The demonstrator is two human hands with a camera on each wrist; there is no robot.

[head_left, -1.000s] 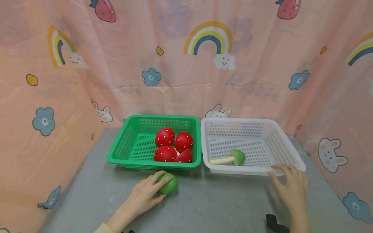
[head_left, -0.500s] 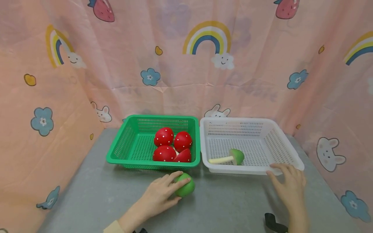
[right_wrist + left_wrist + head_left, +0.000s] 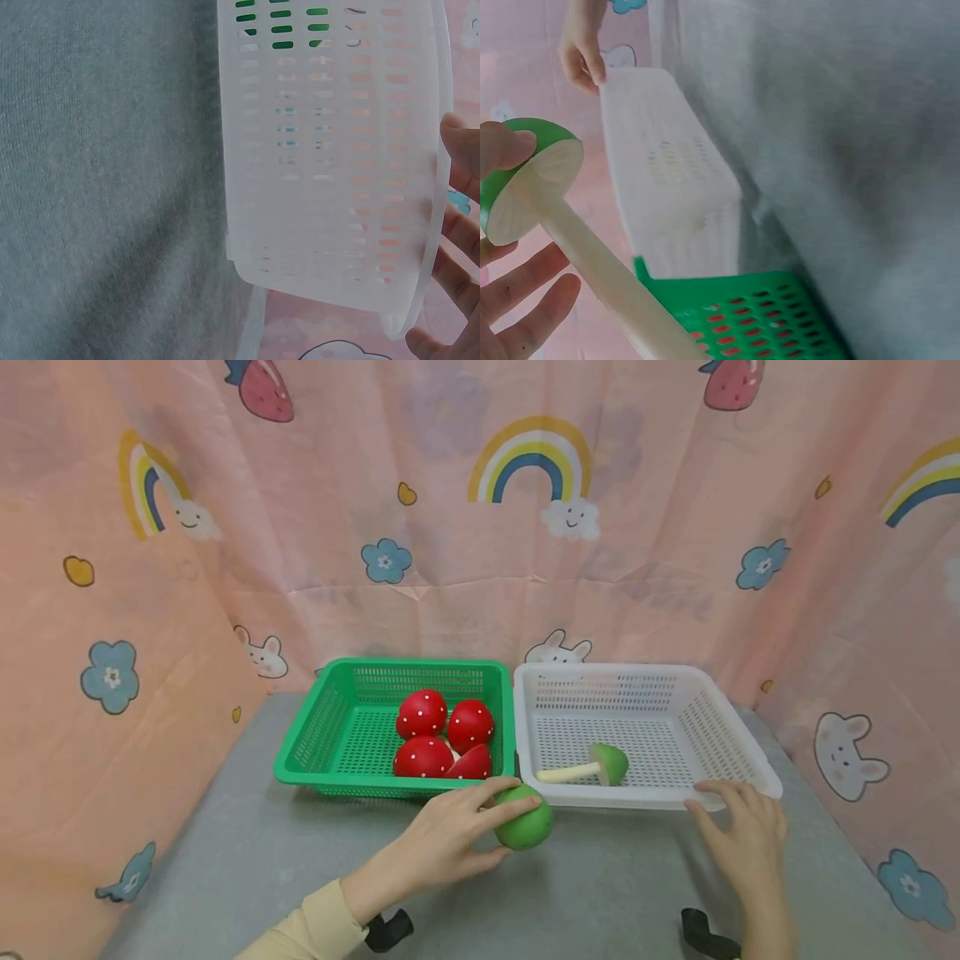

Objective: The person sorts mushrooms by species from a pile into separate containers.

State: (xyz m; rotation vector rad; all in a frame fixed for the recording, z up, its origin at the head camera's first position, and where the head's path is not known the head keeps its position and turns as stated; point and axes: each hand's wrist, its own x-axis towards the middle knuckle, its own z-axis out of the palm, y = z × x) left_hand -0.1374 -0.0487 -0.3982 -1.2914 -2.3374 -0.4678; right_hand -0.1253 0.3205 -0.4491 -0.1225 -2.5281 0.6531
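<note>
My left hand [image 3: 450, 837] pinches a toy mushroom [image 3: 527, 828] by its round green cap, above the table just in front of the two baskets. In the left wrist view the thumb lies on the green cap [image 3: 544, 135], and the pale stem [image 3: 604, 274] slants down to the right, its end cut off by the frame. My right hand [image 3: 746, 839] grips the front right rim of the white basket [image 3: 615, 670], thumb outside and fingers over the edge. One green-capped mushroom [image 3: 609, 764] lies on its side in that basket, cap to the right.
A green basket [image 3: 318, 718] stands left of the white one, their sides nearly touching. Several red, white-dotted toy mushrooms [image 3: 422, 714] sit in its right half. A pink patterned curtain [image 3: 450, 552] surrounds the grey table [image 3: 225, 860] at the back and sides.
My left hand has carried the green mushroom rightward, from in front of the green basket to the gap between the baskets, and slightly up. My right hand stays at the white rim.
</note>
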